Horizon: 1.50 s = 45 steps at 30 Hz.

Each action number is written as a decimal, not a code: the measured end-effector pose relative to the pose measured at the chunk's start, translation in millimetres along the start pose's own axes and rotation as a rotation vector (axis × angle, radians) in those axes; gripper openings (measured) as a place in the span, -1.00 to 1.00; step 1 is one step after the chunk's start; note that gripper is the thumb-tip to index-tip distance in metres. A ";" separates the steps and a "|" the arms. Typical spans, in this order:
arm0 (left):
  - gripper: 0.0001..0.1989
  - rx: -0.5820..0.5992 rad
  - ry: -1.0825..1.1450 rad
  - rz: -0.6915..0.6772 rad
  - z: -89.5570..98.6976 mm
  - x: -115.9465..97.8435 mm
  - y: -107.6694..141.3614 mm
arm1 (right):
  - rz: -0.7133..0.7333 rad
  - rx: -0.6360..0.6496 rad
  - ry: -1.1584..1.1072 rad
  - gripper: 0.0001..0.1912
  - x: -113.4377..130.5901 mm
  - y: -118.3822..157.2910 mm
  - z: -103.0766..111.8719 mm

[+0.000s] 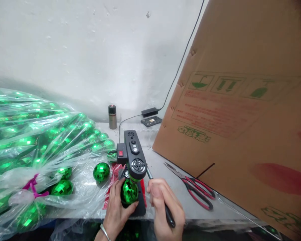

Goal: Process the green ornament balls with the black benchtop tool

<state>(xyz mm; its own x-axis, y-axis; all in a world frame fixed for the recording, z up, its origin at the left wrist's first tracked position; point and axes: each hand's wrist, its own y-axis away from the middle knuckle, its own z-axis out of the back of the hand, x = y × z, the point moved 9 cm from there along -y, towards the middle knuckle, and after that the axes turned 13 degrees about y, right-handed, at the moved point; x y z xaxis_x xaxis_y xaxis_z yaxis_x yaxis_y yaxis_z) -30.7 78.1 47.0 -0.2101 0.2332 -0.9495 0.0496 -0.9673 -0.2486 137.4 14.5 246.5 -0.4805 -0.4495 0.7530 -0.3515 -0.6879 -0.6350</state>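
Note:
My left hand point(117, 202) has its fingers and thumb around a shiny green mirror-faceted ball point(130, 191). The ball sits beneath the head of a small black bench press machine point(135, 154) with round grilles on top and a red switch at its side. My right hand point(165, 204) is wrapped round the machine's lever handle point(170, 216), which slants down toward me. Just left of the machine lies another green faceted ball point(101, 172). Under the machine's base shows red plastic point(114, 177).
Clear plastic bags point(40, 144) full of green balls cover the left side, one tied with a pink ribbon point(33, 187). Scissors point(193, 187) lie at right, before a large cardboard box point(235, 100). Behind stand a small bottle point(112, 117), a power adapter point(150, 111) and a phone point(151, 121).

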 end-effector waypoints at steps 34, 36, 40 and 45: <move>-0.35 -0.033 0.108 -0.039 -30.5 -5.0 -5.8 | -0.169 -0.122 -0.057 -0.55 -8.4 19.2 0.4; -0.36 -0.043 0.105 -0.051 -30.5 -5.8 -5.4 | -0.176 -0.140 -0.070 -0.55 -9.4 19.9 0.6; -0.36 -0.051 0.088 -0.089 -31.0 -5.9 -3.9 | -0.149 -0.159 -0.075 -0.55 -15.8 20.2 1.9; -0.35 -0.042 0.081 -0.104 -31.4 -3.7 -2.8 | 0.072 -0.151 -0.040 -0.56 -18.6 17.5 3.6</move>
<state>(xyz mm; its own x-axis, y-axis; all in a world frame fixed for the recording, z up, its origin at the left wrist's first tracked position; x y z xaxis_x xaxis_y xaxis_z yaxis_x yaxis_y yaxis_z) 0.6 83.1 45.2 -0.1373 0.3407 -0.9301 0.0729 -0.9330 -0.3525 143.1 8.8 222.0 -0.4772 -0.5193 0.7090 -0.4351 -0.5613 -0.7040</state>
